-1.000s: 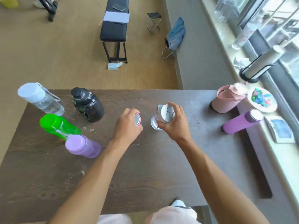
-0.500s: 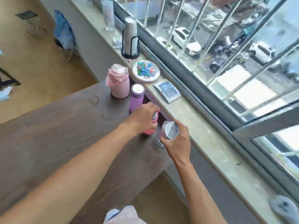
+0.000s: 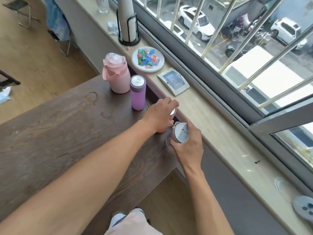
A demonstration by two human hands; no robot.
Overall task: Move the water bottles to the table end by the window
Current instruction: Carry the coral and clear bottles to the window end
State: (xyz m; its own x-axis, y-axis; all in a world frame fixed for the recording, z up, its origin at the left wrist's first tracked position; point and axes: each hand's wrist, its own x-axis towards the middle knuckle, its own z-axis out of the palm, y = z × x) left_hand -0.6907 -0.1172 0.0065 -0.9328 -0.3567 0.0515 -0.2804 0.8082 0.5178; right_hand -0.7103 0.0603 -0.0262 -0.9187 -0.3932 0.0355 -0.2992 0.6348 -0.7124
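Note:
My left hand (image 3: 159,114) grips a small pink bottle (image 3: 161,130) with a silver top, standing on the dark wooden table (image 3: 67,133) at its window end. My right hand (image 3: 188,145) is closed around a clear bottle with a white lid (image 3: 180,134), just right of the pink one, at the table's corner. A purple bottle (image 3: 137,93) and a large pink jug with a handle (image 3: 116,74) stand upright farther along the same end.
The stone windowsill (image 3: 211,126) runs beside the table, holding a plate of coloured pieces (image 3: 148,59), a small framed device (image 3: 173,81), a paper-towel holder (image 3: 128,21) and a clear bottle (image 3: 102,4). Window bars are beyond. Folding stools stand on the floor at the far left.
Both hands carried their bottles from the table's middle to the window end. Since half a second ago the hands sit lower, with the bottles on the table surface.

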